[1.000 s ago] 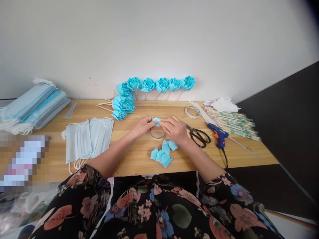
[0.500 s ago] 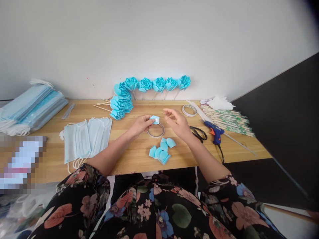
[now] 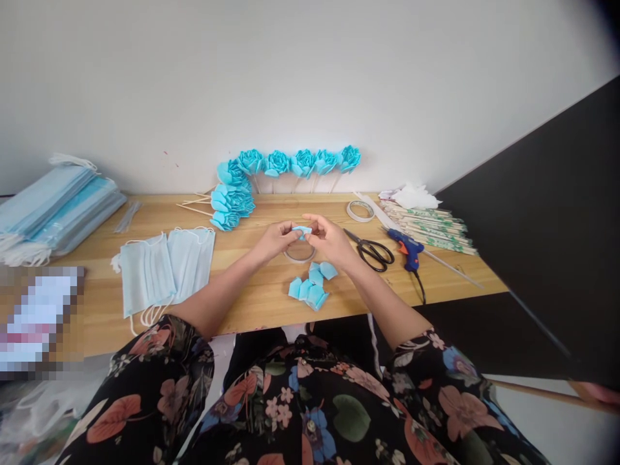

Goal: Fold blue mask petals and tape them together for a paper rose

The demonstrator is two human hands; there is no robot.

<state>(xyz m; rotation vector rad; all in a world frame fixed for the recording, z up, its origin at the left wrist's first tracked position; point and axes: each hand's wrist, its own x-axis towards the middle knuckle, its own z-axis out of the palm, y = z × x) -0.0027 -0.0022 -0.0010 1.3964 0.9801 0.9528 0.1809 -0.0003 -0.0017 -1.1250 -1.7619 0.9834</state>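
My left hand (image 3: pixel 274 240) and my right hand (image 3: pixel 330 240) meet over the middle of the wooden table (image 3: pixel 252 297). Both pinch one small folded blue piece (image 3: pixel 303 231) between their fingertips. Directly under it a roll of clear tape (image 3: pixel 299 253) lies flat on the table. Several folded blue pieces (image 3: pixel 311 286) sit in a small heap just in front of my hands.
Blue paper flowers on sticks (image 3: pixel 285 165) lean against the wall. Two face masks (image 3: pixel 165 265) lie at the left, with a stack of masks (image 3: pixel 53 206) beyond. Scissors (image 3: pixel 371 248), a blue glue gun (image 3: pixel 407 248), a tape roll (image 3: pixel 359 210) and wooden sticks (image 3: pixel 431 226) lie right.
My right hand had drawn away from the blue piece and opened half a second ago. It has come back and pinches the piece together with my left hand.
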